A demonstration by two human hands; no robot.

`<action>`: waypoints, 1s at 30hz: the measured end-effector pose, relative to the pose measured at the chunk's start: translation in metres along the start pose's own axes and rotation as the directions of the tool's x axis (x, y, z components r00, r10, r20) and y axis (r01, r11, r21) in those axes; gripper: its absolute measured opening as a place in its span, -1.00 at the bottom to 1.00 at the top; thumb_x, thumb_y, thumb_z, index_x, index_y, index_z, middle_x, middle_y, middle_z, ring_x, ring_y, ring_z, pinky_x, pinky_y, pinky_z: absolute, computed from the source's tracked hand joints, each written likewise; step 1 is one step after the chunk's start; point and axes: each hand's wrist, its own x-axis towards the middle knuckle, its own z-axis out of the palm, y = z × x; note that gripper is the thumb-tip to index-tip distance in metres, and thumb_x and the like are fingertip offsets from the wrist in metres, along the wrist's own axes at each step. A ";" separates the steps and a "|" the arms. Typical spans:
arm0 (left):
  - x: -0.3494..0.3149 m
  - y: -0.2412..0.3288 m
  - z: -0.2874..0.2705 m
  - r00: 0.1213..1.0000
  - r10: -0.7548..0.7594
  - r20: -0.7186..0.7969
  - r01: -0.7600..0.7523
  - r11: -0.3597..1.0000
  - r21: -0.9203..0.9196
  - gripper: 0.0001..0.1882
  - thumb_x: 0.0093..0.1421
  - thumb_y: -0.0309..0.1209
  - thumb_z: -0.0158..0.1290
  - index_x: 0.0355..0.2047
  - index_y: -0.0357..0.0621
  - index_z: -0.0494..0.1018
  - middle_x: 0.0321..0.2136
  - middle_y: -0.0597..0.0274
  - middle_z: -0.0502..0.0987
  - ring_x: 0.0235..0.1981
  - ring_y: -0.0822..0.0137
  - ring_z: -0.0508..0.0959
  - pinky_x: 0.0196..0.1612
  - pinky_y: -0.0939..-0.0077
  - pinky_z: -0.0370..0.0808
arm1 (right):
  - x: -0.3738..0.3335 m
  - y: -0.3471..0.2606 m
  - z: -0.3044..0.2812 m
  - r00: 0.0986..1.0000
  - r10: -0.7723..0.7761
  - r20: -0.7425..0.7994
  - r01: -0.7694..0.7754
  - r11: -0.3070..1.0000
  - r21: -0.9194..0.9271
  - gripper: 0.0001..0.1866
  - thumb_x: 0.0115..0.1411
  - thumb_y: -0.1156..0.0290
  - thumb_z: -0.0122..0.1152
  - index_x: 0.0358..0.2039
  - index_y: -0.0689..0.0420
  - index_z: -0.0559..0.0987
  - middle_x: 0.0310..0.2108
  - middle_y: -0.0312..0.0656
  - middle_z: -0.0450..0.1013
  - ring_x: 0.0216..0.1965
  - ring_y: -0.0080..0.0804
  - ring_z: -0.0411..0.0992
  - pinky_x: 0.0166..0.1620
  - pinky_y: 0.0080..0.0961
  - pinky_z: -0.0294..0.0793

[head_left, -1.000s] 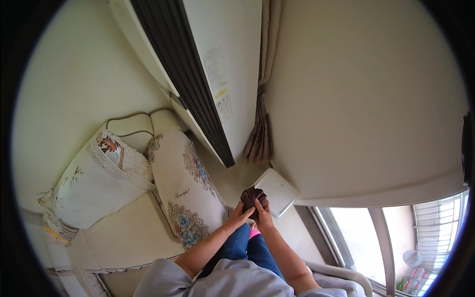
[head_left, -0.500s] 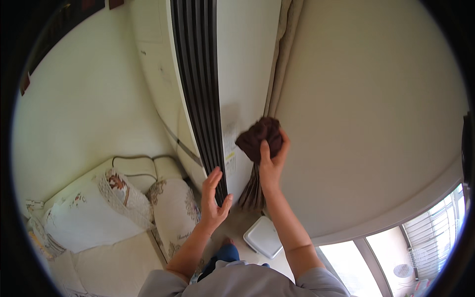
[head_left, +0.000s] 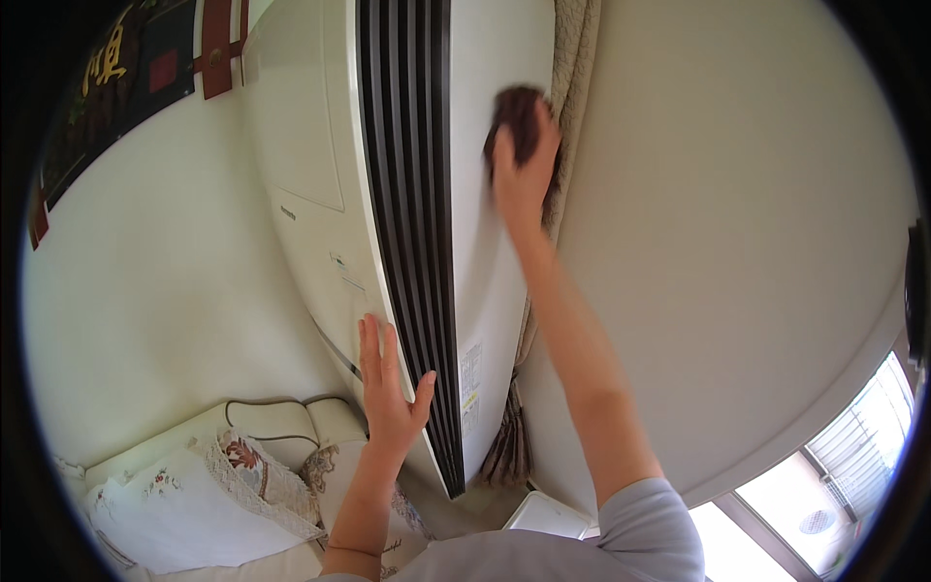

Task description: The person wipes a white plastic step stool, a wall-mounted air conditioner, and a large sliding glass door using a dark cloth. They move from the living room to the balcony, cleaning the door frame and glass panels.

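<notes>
A tall white floor-standing air conditioner (head_left: 315,175) rises in front of me, with a dark slatted strip (head_left: 412,194) running down its edge. My right hand (head_left: 527,179) grips a crumpled dark brown cloth (head_left: 520,121) high against the unit's white side panel (head_left: 480,262). The cloth is slightly blurred. Lower down, my left hand (head_left: 390,403) has its fingers stretched out and holds nothing. It lies over the front of the unit beside the slats; whether it presses on the surface I cannot tell.
A wrapped pipe (head_left: 574,107) runs down the wall behind the unit, above a gathered brown fabric (head_left: 509,446). At lower left stands a sofa with a white cushion (head_left: 170,509). A white lidded bin (head_left: 548,514) is near my body. A framed picture (head_left: 116,97) hangs at upper left.
My right hand has carried the cloth upward to the upper part of the side panel. My left hand has shifted slightly left onto the unit's front. The view has tilted up.
</notes>
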 end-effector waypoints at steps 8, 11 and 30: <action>0.001 -0.004 0.009 0.999 -0.011 -0.039 0.014 0.997 0.075 -0.29 0.25 -0.26 0.11 0.33 -0.24 0.13 0.39 -0.30 -0.10 0.38 -0.24 0.03 0.33 0.05 0.12 | 0.130 -0.093 0.050 0.877 -0.465 0.119 0.458 0.885 0.083 -0.30 0.14 0.33 0.29 0.30 -0.03 0.28 0.33 0.13 0.07 0.32 0.18 0.07 0.32 -0.01 0.10; -0.002 -0.009 0.013 0.999 -0.016 -0.030 0.019 0.994 0.109 -0.29 0.25 -0.26 0.12 0.32 -0.26 0.14 0.39 -0.30 -0.10 0.38 -0.23 0.04 0.33 0.08 0.13 | 0.114 -0.089 0.052 0.855 -0.512 0.086 0.508 0.859 0.067 -0.34 0.15 0.38 0.25 0.29 0.01 0.29 0.26 0.14 0.14 0.27 0.13 0.15 0.28 -0.12 0.19; 0.005 -0.001 0.017 0.995 -0.033 -0.089 0.031 0.999 -0.030 -0.27 0.14 -0.46 0.14 0.32 -0.26 0.17 0.40 -0.24 -0.09 0.41 -0.15 0.02 0.35 0.10 0.12 | -0.340 -0.011 -0.099 0.802 0.579 0.149 -0.538 0.807 -0.243 -0.29 0.27 0.46 0.14 0.37 0.15 0.07 0.33 0.16 0.00 0.36 0.12 -0.02 0.36 -0.10 -0.03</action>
